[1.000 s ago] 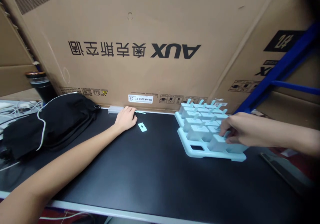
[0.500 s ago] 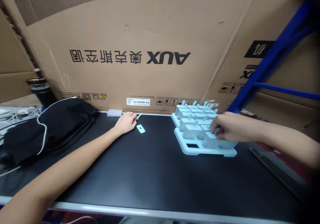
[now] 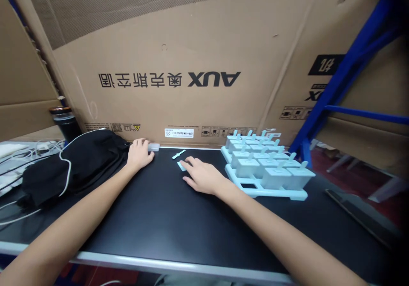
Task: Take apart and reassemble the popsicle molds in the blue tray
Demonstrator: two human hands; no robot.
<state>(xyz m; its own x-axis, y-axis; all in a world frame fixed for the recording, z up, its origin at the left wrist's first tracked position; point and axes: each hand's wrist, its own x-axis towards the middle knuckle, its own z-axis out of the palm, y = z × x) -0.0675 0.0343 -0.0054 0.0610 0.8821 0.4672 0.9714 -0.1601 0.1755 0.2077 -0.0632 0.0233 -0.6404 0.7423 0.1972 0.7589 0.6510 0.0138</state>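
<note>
My left hand is spread, its fingers beside the pale box at the table's back edge and near the black bag. My right hand has its fingers apart over a light blue flat piece, partly covering it. Just behind that lies a light blue stick. To the right stands a light blue rack holding several lidded moulds with upright stick handles. One slot at its front left holds no mould.
Behind the black table rises a large cardboard box. A dark bottle and white cables are at the left. A blue metal frame and a dark flat object are at the right.
My right hand has left the moulds and moved left to the flat piece. My left hand has moved left, away from the stick, to the pale box. The view has shifted slightly.
</note>
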